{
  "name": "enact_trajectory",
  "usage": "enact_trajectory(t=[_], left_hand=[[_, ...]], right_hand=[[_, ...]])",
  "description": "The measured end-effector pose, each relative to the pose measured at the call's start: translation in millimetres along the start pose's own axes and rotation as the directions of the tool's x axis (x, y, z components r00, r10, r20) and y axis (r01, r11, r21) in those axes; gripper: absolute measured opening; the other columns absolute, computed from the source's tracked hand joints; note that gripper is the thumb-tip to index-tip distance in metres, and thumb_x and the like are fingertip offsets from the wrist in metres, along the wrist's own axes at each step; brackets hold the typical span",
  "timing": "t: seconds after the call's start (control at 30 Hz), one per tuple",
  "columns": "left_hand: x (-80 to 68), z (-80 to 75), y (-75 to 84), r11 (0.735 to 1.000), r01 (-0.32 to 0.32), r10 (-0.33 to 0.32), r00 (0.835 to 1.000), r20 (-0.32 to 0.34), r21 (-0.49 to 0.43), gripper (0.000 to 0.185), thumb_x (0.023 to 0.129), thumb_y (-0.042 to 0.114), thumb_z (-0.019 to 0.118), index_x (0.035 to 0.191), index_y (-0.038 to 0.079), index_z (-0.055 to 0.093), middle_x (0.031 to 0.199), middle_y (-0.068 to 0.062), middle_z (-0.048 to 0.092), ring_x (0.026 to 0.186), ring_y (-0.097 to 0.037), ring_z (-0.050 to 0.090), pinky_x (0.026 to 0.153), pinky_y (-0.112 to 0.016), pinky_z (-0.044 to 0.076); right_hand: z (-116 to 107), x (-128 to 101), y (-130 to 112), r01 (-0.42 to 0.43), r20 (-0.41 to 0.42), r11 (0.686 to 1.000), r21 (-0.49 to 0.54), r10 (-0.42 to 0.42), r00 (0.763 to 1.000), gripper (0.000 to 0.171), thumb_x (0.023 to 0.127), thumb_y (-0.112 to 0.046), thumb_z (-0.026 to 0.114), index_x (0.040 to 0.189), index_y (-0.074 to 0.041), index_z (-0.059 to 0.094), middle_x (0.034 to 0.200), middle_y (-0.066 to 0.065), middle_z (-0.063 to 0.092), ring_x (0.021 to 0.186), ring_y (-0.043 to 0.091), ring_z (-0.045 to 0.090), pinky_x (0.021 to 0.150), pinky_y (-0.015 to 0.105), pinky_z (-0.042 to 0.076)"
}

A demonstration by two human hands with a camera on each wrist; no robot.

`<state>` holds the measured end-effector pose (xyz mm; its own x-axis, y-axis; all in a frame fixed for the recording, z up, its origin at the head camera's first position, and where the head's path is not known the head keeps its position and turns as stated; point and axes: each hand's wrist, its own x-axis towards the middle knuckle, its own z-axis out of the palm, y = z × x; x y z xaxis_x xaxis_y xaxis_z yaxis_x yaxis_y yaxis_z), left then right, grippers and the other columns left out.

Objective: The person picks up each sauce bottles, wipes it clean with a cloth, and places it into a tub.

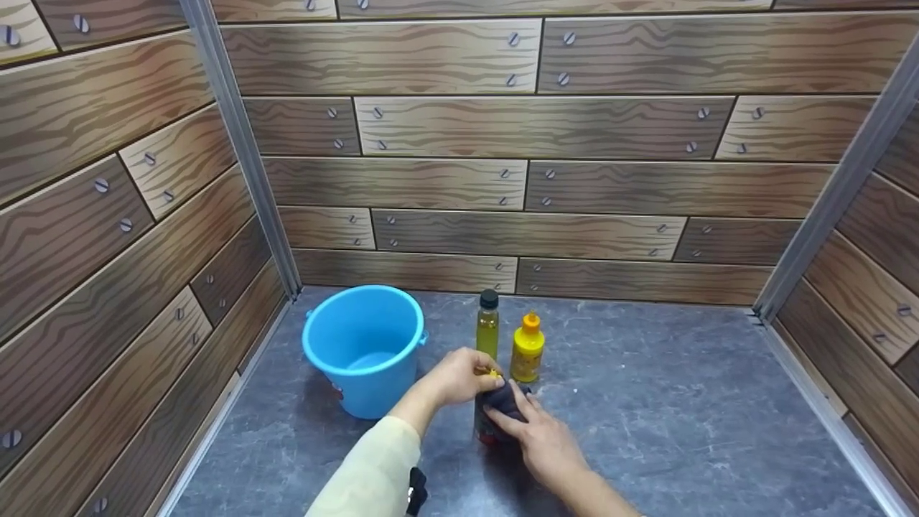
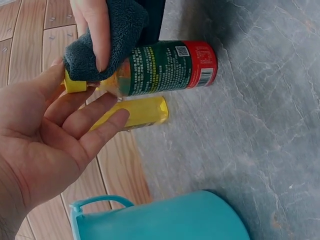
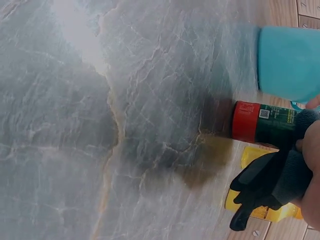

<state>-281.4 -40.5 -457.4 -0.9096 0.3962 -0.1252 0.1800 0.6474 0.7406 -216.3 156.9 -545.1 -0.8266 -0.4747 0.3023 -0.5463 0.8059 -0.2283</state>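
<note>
A bottle with a green and red label (image 2: 160,67) stands upright in front of me, half covered by the right hand and cloth in the head view. Thumb and fingertips of my left hand (image 1: 463,377) pinch its yellow cap (image 2: 75,83), the other fingers spread beside the neck. My right hand (image 1: 549,441) grips a dark grey-blue cloth (image 2: 117,37), bunched round the bottle's neck and shoulder. Loose cloth hangs below that hand in the right wrist view. Just behind are an oil bottle with a black cap (image 1: 488,327) and a yellow squeeze bottle (image 1: 528,357) with an orange tip.
To the left stands a blue bucket (image 1: 377,395), its handle (image 2: 107,199) folded against the side. Everything sits on a grey marbled surface (image 1: 660,424). Wood-patterned panels (image 1: 445,126) with metal corner strips enclose the back and both sides.
</note>
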Motion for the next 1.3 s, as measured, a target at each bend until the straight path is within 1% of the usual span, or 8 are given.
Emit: enact_trajectory(t=[0.17,0.37,0.53,0.67,0.8,0.9,1.17,1.3], left_hand=[[2.0,-0.1,-0.3,1.000,0.001,-0.001,1.000,0.006,-0.005,0.014,0.102,0.024,0.074,0.112,0.016,0.081,0.104,0.002,0.075,0.094,-0.017,0.066,0.090,-0.044,0.058],[3.1,-2.0,0.1,1.000,0.006,-0.005,1.000,0.017,-0.003,0.015,0.103,0.025,0.074,0.112,0.017,0.081,0.103,0.003,0.074,0.093,-0.016,0.066,0.090,-0.044,0.058],[3.8,-3.4,0.5,1.000,-0.004,0.004,1.000,0.015,0.009,0.016,0.102,0.026,0.074,0.114,0.017,0.081,0.103,0.003,0.074,0.094,-0.015,0.065,0.090,-0.042,0.057],[4.2,-2.4,-1.4,1.000,-0.010,0.010,1.000,0.012,0.019,0.018,0.102,0.025,0.076,0.115,0.015,0.081,0.105,0.003,0.075,0.095,-0.015,0.066,0.091,-0.042,0.057],[4.2,-0.8,-3.3,1.000,-0.011,0.011,1.000,0.011,0.021,0.020,0.101,0.025,0.076,0.118,0.014,0.080,0.107,0.002,0.075,0.098,-0.016,0.067,0.093,-0.043,0.057],[4.2,-1.0,-2.7,1.000,-0.008,0.008,1.000,0.007,0.021,0.019,0.101,0.026,0.076,0.117,0.016,0.081,0.108,0.002,0.075,0.099,-0.016,0.067,0.094,-0.044,0.057],[3.0,-1.1,-1.6,1.000,0.001,-0.001,1.000,0.007,0.016,0.020,0.102,0.027,0.076,0.117,0.015,0.080,0.108,0.003,0.075,0.102,-0.017,0.067,0.096,-0.045,0.056],[3.4,-1.3,-2.4,1.000,0.001,-0.001,1.000,0.004,0.021,0.018,0.101,0.027,0.076,0.115,0.017,0.081,0.109,0.003,0.075,0.103,-0.017,0.068,0.096,-0.045,0.056]], right_hand=[[4.1,-1.2,1.5,0.019,-0.031,1.000,0.017,-0.018,0.999,0.065,0.090,0.006,0.071,0.141,-0.035,0.070,0.161,0.020,0.046,0.132,0.047,0.057,0.076,0.061,0.059],[12.5,-3.3,5.3,0.047,-0.096,0.998,0.030,-0.043,0.994,0.065,0.090,0.006,0.073,0.141,-0.034,0.070,0.161,0.021,0.046,0.131,0.046,0.059,0.079,0.059,0.060],[19.9,-4.0,8.3,0.080,-0.179,0.997,0.022,-0.075,0.981,0.069,0.086,0.008,0.076,0.140,-0.033,0.071,0.161,0.020,0.046,0.130,0.043,0.060,0.080,0.055,0.061],[26.7,-6.7,9.5,0.105,-0.222,0.994,0.020,-0.098,0.970,0.072,0.082,0.009,0.078,0.140,-0.033,0.072,0.160,0.023,0.047,0.129,0.045,0.061,0.078,0.055,0.061],[34.3,-10.5,10.8,0.104,-0.226,0.994,0.026,-0.095,0.969,0.077,0.079,0.012,0.080,0.141,-0.033,0.071,0.159,0.025,0.046,0.129,0.048,0.061,0.076,0.060,0.060],[37.8,-11.8,12.3,0.095,-0.222,0.995,0.024,-0.088,0.971,0.079,0.078,0.012,0.079,0.142,-0.035,0.070,0.160,0.025,0.045,0.128,0.049,0.061,0.077,0.063,0.060],[44.3,-13.4,16.5,0.128,-0.248,0.992,0.015,-0.120,0.961,0.080,0.077,0.011,0.080,0.142,-0.035,0.070,0.156,0.030,0.048,0.127,0.050,0.061,0.078,0.060,0.060],[46.5,-13.4,17.2,0.122,-0.226,0.992,0.015,-0.116,0.967,0.077,0.079,0.009,0.079,0.142,-0.034,0.069,0.155,0.032,0.047,0.125,0.051,0.062,0.080,0.060,0.060]])
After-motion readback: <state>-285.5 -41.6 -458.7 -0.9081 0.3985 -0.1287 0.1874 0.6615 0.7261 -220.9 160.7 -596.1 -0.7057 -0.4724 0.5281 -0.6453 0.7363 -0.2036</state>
